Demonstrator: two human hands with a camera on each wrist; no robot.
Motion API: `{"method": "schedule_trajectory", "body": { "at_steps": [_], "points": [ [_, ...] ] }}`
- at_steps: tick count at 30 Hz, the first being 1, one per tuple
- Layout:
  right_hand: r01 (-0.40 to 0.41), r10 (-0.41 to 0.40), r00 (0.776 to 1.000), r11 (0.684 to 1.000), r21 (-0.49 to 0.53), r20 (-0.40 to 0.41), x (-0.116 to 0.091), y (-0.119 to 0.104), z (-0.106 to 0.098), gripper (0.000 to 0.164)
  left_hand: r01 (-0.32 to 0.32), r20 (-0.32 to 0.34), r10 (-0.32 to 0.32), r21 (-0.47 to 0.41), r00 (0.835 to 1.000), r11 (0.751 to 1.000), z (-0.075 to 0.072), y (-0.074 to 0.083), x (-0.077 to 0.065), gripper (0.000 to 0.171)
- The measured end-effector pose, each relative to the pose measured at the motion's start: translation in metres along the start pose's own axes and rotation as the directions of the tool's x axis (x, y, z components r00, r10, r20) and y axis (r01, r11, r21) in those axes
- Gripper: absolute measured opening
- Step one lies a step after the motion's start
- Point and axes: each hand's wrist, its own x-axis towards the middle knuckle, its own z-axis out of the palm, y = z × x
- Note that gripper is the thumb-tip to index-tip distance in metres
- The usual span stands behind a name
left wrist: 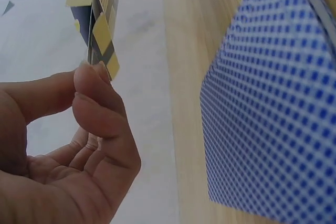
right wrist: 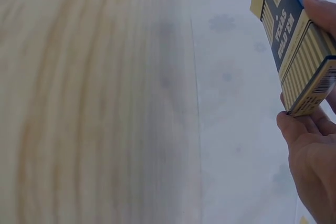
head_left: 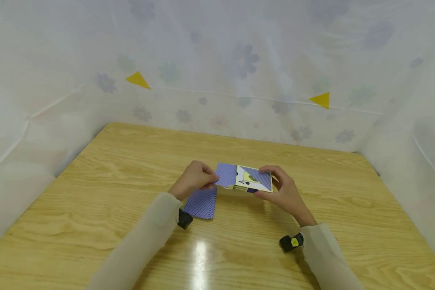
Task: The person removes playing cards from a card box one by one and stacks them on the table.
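My right hand (head_left: 284, 193) grips a playing-card box (head_left: 257, 179) by its right end, fingers on the far side and thumb on the near side. An ace of spades design shows on its upper face, and its striped side (right wrist: 286, 40) reads "Texas Hold 'Em" in the right wrist view. The blue-patterned end flap (head_left: 226, 174) stands out to the left. My left hand (head_left: 197, 177) pinches the outer end of that flap between thumb and fingertips. Just below the left hand, a stack of blue-backed playing cards (head_left: 201, 204) lies face down on the table.
The wooden table (head_left: 130, 153) is bordered at the back and sides by pale flowered sheeting (head_left: 217, 60). Two yellow triangles, a left one (head_left: 138, 80) and a right one (head_left: 320, 100), are on the back sheet. Black cameras sit at both wrists.
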Motion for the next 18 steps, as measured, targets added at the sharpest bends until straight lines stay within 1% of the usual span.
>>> {"method": "schedule_trajectory", "body": {
  "at_steps": [4, 10, 18],
  "points": [
    [0.002, -0.002, 1.0, 1.0, 0.001, -0.006, 0.0, 0.001, 0.0, 0.06, 0.006, -0.017, -0.006, -0.02, 1.0, 1.0, -0.008, -0.006, -0.003, 0.017],
    [-0.007, 0.007, 1.0, 1.0, -0.005, -0.008, 0.0, 0.003, 0.0, 0.059, 0.001, -0.008, -0.001, -0.059, 1.0, 0.998, -0.019, -0.015, -0.007, 0.02],
    [-0.019, 0.019, 1.0, 1.0, 0.0, -0.009, -0.001, 0.0, -0.001, 0.059, 0.041, -0.025, -0.043, -0.105, 0.999, 0.994, -0.033, -0.023, -0.01, 0.025]
  ]
}}
